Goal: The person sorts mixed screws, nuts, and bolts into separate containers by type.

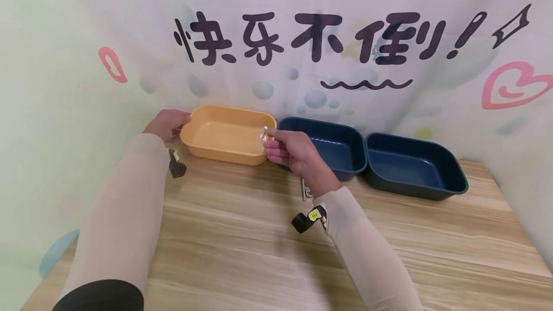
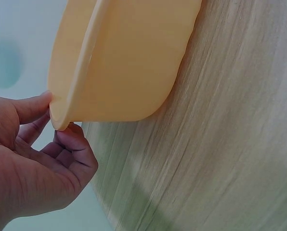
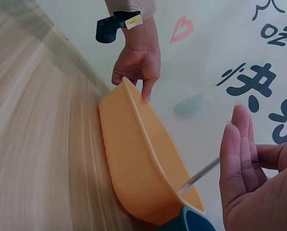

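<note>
My left hand (image 1: 168,124) pinches the rim at the left end of a yellow plastic bin (image 1: 229,156). In the left wrist view the thumb lies inside the rim and the curled fingers (image 2: 76,144) are under it. At the bin's right end, my right hand (image 1: 291,150) pinches a slim metal rod (image 3: 201,174) between thumb and fingers. The rod slants toward the bin's rim in the right wrist view; its gripped end is hidden. Whether it touches the bin I cannot tell.
Two dark blue bins, a middle one (image 1: 332,148) and a right one (image 1: 414,167), continue the row along the printed wall cloth (image 1: 268,76). Beneath my right wrist a metal pin (image 1: 303,189) and a small ring (image 1: 308,194) lie on the wooden table (image 1: 233,234).
</note>
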`<state>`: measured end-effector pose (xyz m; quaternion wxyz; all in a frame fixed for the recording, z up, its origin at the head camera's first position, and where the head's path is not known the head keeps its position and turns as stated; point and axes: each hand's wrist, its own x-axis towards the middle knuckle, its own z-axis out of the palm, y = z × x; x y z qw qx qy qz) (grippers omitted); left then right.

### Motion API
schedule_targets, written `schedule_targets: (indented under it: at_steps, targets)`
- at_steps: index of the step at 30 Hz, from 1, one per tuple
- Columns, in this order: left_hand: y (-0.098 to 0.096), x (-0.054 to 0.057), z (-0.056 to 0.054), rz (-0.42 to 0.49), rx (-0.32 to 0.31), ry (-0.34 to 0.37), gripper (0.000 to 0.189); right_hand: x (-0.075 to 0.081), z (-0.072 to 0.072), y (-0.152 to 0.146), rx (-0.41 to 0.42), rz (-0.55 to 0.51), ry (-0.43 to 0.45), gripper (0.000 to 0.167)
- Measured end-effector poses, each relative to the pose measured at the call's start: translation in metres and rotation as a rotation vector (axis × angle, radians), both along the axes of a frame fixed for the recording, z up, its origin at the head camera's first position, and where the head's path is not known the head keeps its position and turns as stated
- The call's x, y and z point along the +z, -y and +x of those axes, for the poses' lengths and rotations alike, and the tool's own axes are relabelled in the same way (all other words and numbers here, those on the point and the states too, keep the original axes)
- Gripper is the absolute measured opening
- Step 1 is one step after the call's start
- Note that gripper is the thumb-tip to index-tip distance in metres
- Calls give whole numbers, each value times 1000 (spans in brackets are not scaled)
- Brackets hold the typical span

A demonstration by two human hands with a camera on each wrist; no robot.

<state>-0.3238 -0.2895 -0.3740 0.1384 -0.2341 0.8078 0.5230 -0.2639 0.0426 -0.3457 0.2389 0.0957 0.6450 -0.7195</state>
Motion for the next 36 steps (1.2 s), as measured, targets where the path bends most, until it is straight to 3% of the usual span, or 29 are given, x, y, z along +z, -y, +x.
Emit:
schedule_targets:
  at_steps: [8,22,36]
  targets:
    - [0,1,1,1,12,-8,48,3,2,0,18,26,-19,23]
    - [9,-9,-5,16,20,4,47,2,4,-2,57,7,-9,24]
    - [2,-1,1,16,-9,-18,46,3,8,-10,11,38,-5,24]
